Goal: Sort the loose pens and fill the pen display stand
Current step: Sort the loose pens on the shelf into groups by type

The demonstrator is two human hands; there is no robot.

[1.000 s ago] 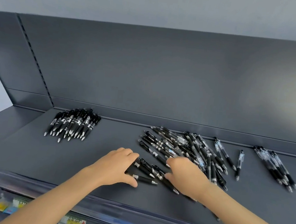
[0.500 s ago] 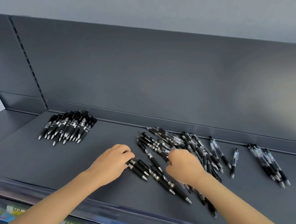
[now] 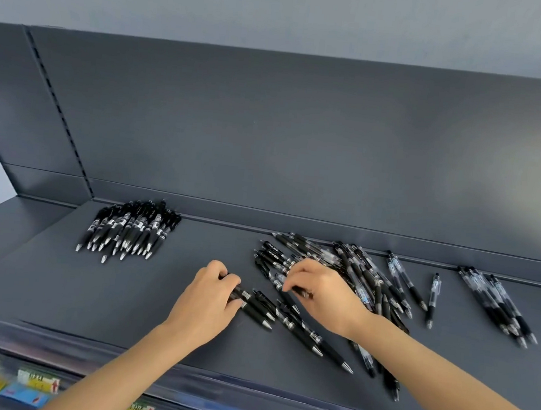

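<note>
A mixed heap of loose pens (image 3: 352, 272), black ones and clear-barrelled ones, lies in the middle of the dark grey shelf (image 3: 56, 283). My left hand (image 3: 210, 301) curls round a few black pens (image 3: 253, 304) at the heap's near left edge. Just right of it, my right hand (image 3: 323, 292) pinches a black pen (image 3: 300, 294) on top of the heap. A tidy bundle of black pens (image 3: 131, 227) sits at the back left. A small group of clear pens (image 3: 497, 302) lies at the far right.
One clear pen (image 3: 433, 296) lies alone between the heap and the right group. The shelf has a low back ledge (image 3: 294, 217) and a tall back panel. Price labels (image 3: 37, 380) run along the front rail below.
My left hand has gone from lying flat on the pens to curling round a few of them. My right hand has lifted its fingers and now pinches one pen.
</note>
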